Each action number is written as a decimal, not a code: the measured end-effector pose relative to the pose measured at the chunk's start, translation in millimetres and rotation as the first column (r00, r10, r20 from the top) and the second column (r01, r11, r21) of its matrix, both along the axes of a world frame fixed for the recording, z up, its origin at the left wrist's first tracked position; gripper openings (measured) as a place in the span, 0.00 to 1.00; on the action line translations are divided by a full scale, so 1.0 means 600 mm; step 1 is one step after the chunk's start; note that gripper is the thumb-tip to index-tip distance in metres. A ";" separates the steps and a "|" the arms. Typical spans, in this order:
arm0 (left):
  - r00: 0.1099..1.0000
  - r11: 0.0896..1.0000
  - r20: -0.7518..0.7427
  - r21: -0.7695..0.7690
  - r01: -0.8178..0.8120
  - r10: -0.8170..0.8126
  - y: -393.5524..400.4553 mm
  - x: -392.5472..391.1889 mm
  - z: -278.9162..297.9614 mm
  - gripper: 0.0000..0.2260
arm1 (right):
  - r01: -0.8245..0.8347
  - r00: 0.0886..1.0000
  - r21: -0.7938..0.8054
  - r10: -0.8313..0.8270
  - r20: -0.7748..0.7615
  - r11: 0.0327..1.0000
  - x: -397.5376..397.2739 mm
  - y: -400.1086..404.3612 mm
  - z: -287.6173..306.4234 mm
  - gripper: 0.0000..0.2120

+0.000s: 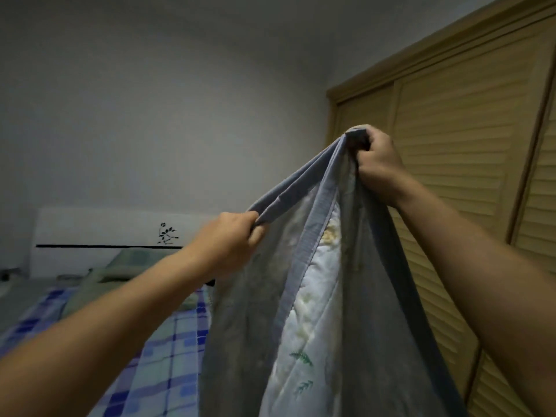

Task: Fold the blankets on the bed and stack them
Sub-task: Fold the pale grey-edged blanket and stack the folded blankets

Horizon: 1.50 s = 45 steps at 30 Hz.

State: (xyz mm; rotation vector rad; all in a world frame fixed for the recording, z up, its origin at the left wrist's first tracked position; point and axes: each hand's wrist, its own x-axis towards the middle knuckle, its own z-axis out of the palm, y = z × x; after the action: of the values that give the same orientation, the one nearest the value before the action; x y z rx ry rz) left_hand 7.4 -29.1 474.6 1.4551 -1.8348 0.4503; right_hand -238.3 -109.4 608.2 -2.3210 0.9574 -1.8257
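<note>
While we lift the grey quilted blanket with white leaf-print lining above the blue plaid bed, right hand grip pinches its top corner; left hand pinches the edge lower, blanket hanging lengthwise below both.

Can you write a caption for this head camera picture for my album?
Left hand and right hand hold a grey blanket up.

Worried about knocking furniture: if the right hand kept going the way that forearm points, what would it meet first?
Probably the louvered wardrobe door behind the right hand, which holds the grey blanket; depth unclear.
</note>
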 end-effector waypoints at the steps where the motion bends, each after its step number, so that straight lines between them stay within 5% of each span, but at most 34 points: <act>1: 0.998 0.993 0.023 -0.097 0.060 -0.058 0.005 0.003 -0.015 0.12 | -0.025 0.999 -0.022 0.024 -0.037 0.999 -0.001 0.000 0.002 0.20; 4: 0.940 0.952 0.272 -0.170 0.255 -0.204 0.035 0.013 -0.046 0.28 | -0.104 0.989 -0.107 0.092 -0.112 0.989 -0.008 0.008 0.006 0.14; 7: 0.867 1.000 0.498 -0.008 -0.023 0.024 0.028 0.018 -0.062 0.34 | -0.397 0.896 0.100 0.409 -0.175 0.912 -0.019 0.022 -0.002 0.09; 9: 0.910 0.955 0.375 0.158 -0.250 0.176 0.012 0.004 -0.057 0.28 | -0.522 0.795 0.322 0.588 -0.153 0.790 -0.024 0.033 -0.022 0.08; 11: 0.948 0.924 0.267 0.289 -0.249 0.172 -0.001 -0.026 -0.054 0.17 | -0.521 0.770 0.393 0.616 -0.167 0.758 -0.024 0.028 -0.053 0.09; 15: 0.962 0.889 -0.121 0.368 0.272 -0.245 0.006 -0.100 -0.062 0.10 | -0.466 0.859 0.294 0.506 -0.075 0.834 -0.030 -0.009 -0.103 0.07; 19: 0.672 0.597 -0.681 0.419 0.684 -0.292 0.054 -0.128 -0.084 0.13 | -0.370 0.927 0.221 0.374 0.027 0.902 -0.055 -0.034 -0.115 0.11; 21: 0.615 0.539 -0.729 0.402 0.740 -0.302 0.067 -0.136 -0.092 0.07 | -0.303 0.953 0.195 0.302 0.033 0.933 -0.056 -0.043 -0.119 0.16; 24: 0.735 0.517 -0.587 0.537 0.667 -0.339 0.087 -0.163 -0.097 0.10 | -0.195 0.981 0.139 0.195 0.016 0.971 -0.042 -0.056 -0.122 0.20; 27: 0.738 0.397 -0.610 0.626 0.672 -0.288 0.116 -0.189 -0.104 0.08 | -0.059 0.998 0.087 0.057 0.017 0.994 -0.033 -0.072 -0.116 0.19; 29: 0.752 0.429 -0.608 0.626 0.651 -0.255 0.125 -0.194 -0.122 0.10 | 0.011 0.999 0.049 -0.014 0.053 0.999 -0.035 -0.081 -0.105 0.17; 35: 0.856 0.834 -0.516 0.456 0.309 -0.035 0.094 -0.147 -0.151 0.22 | 0.198 0.971 0.018 -0.199 0.134 0.980 -0.073 -0.120 -0.055 0.15; 37: 0.883 0.875 -0.461 0.390 0.287 -0.084 0.097 -0.128 -0.139 0.21 | 0.240 0.962 0.036 -0.242 0.130 0.970 -0.084 -0.130 -0.047 0.14; 39: 0.882 0.824 -0.400 0.391 0.410 -0.249 0.118 -0.119 -0.116 0.21 | 0.267 0.941 0.077 -0.277 0.192 0.961 -0.091 -0.140 -0.038 0.13; 41: 0.908 0.787 -0.224 0.453 0.419 -0.354 0.151 -0.121 -0.098 0.21 | 0.303 0.900 0.144 -0.333 0.282 0.942 -0.099 -0.147 -0.025 0.13; 42: 0.941 0.837 -0.046 0.443 0.321 -0.336 0.161 -0.122 -0.095 0.21 | 0.315 0.886 0.169 -0.353 0.300 0.934 -0.104 -0.149 -0.020 0.12; 45: 0.936 0.966 0.351 0.235 -0.110 0.021 0.151 -0.113 -0.103 0.19 | 0.352 0.886 0.205 -0.396 0.243 0.913 -0.113 -0.150 -0.024 0.11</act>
State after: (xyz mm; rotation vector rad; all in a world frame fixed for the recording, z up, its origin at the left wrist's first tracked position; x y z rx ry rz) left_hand -60.2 61.4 412.8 1.6970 -2.1912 0.5512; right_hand -306.2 -199.4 593.8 -1.8142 1.5212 -2.0475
